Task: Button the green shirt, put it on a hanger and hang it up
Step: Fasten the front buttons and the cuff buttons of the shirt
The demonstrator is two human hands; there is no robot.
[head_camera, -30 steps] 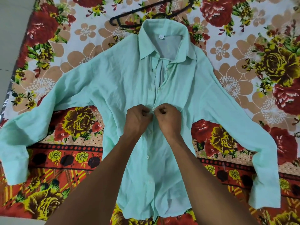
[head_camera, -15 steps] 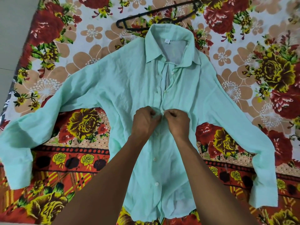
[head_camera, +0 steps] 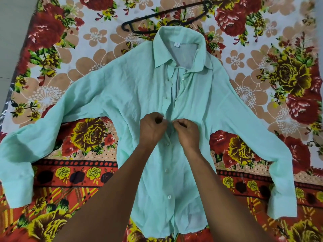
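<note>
Buttoning time, mid-placket.
Left hand (head_camera: 152,128) and right hand (head_camera: 187,132) both pinching green shirt (head_camera: 122,95) fabric; black hanger (head_camera: 167,16) near bedsheet's (head_camera: 52,32) far edge.

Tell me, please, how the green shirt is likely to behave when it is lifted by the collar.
The green shirt looks thin and wrinkled, so it would probably hang limp. Its spread sleeves would likely trail. It seems light, and partly see-through near the collar.

Bright, even light falls across the whole scene, soft enough that shadows are faint (only a thin dark edge under the forearms). No strong glare. The wide lens bends the borders, and detail softens toward the corners; the centre is fairly sharp.
</note>
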